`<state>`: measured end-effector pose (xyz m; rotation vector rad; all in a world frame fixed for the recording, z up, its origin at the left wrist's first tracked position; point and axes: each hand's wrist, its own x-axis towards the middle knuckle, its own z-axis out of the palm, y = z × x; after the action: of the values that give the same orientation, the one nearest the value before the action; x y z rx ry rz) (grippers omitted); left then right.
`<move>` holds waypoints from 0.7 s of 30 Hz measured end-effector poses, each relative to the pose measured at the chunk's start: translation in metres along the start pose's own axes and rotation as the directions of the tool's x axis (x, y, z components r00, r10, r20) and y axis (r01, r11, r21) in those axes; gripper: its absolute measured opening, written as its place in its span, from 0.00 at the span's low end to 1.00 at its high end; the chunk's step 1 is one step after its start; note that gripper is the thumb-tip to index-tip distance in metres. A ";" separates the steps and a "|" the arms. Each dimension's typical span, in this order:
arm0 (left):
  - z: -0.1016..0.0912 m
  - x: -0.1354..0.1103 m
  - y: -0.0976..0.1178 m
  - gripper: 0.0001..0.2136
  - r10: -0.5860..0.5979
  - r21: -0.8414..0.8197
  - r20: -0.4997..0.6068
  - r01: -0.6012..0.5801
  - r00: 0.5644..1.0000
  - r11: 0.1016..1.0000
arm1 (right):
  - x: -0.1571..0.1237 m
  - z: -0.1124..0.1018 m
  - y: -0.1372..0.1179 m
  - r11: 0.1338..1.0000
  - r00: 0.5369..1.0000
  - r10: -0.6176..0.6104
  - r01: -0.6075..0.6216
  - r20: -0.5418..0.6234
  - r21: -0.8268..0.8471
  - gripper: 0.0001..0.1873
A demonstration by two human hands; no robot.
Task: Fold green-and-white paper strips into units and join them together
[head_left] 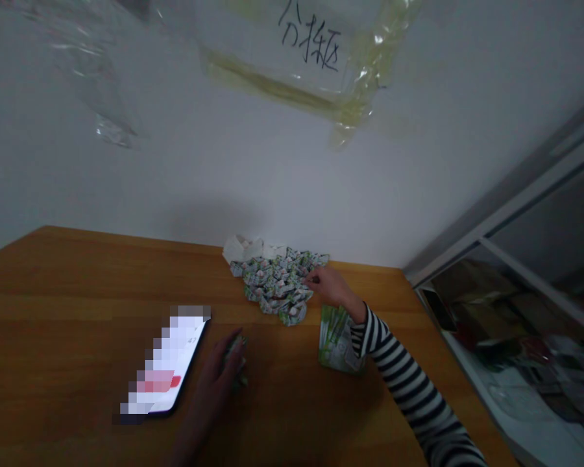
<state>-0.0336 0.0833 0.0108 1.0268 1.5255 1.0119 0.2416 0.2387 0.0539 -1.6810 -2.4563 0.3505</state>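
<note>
A heap of small white-and-green printed packets [277, 282] lies against the wall at the table's back. My right hand [328, 285], in a striped sleeve, reaches to the heap's right edge with its fingertips pinched together. Whether a packet is between them is too small to tell. Nearer to me, my left hand [219, 366] is curled round several of the same kind of small packets [241, 363], partly hidden by its fingers. Under my right wrist a green-and-white pouch [338, 347] lies on the table, partly covered by the sleeve.
A phone with a lit screen [175, 363] lies left of my left hand on the wooden table [78, 292]. Crumpled white paper or tissue [243, 248] sits behind the heap. A handwritten sign [311, 39] is taped to the wall. Framed shelving [516, 259] stands at the right.
</note>
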 end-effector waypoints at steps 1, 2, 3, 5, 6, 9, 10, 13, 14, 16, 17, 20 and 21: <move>0.000 0.000 0.000 0.26 0.000 0.002 0.002 0.000 1.000 1.000 | -0.003 0.001 -0.002 1.000 1.000 -0.014 0.013 0.011 0.004 0.11; 0.000 0.000 -0.001 0.26 0.009 0.007 0.001 -0.009 1.000 1.000 | -0.006 0.002 -0.004 1.000 0.999 -0.026 0.026 0.024 0.006 0.10; 0.000 0.000 -0.002 0.26 0.026 0.014 0.000 -0.026 1.000 1.000 | -0.010 0.003 -0.006 0.999 0.999 -0.035 0.035 0.037 0.004 0.10; 0.001 0.001 -0.006 0.25 0.064 0.023 0.004 -0.064 0.998 0.998 | -0.015 0.005 -0.010 0.999 0.998 -0.042 0.043 0.056 -0.008 0.09; 0.001 0.002 -0.008 0.25 0.073 0.023 0.010 -0.073 0.997 0.997 | -0.017 0.005 -0.012 0.999 0.997 -0.042 0.043 0.061 -0.014 0.09; 0.003 0.003 -0.011 0.26 0.064 0.011 0.014 -0.064 0.998 0.998 | -0.024 0.004 -0.019 0.999 0.997 -0.041 0.042 0.067 -0.012 0.11; 0.003 0.004 -0.012 0.26 0.059 0.005 0.011 -0.059 0.998 0.998 | -0.027 0.004 -0.022 0.999 0.996 -0.049 0.049 0.069 -0.004 0.11; 0.003 0.004 -0.010 0.26 0.058 -0.012 -0.001 -0.058 0.998 0.998 | -0.037 0.002 -0.034 0.995 0.988 -0.104 0.103 0.115 0.012 0.10; 0.003 0.003 -0.009 0.26 0.054 -0.016 -0.006 -0.054 0.999 0.998 | -0.039 0.002 -0.037 0.993 0.983 -0.121 0.121 0.138 0.011 0.10; 0.003 0.003 -0.006 0.26 0.049 -0.019 -0.018 -0.049 0.999 0.999 | -0.041 0.000 -0.043 0.991 0.977 -0.133 0.135 0.169 -0.001 0.09; 0.004 0.002 -0.005 0.26 0.048 -0.019 -0.025 -0.049 0.999 0.999 | -0.040 -0.002 -0.045 0.991 0.978 -0.128 0.130 0.166 -0.004 0.10; 0.005 0.002 -0.004 0.27 0.041 -0.026 -0.037 -0.042 0.998 0.999 | -0.034 -0.009 -0.050 0.995 0.993 -0.093 0.091 0.075 0.027 0.12; 0.006 0.002 -0.004 0.28 0.029 -0.031 -0.038 -0.031 0.999 0.999 | -0.031 -0.011 -0.053 0.995 0.995 -0.088 0.087 0.044 0.042 0.13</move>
<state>-0.0285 0.0844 0.0059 1.0163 1.5238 1.0785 0.2080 0.1931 0.0787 -1.5610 -2.5283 0.4294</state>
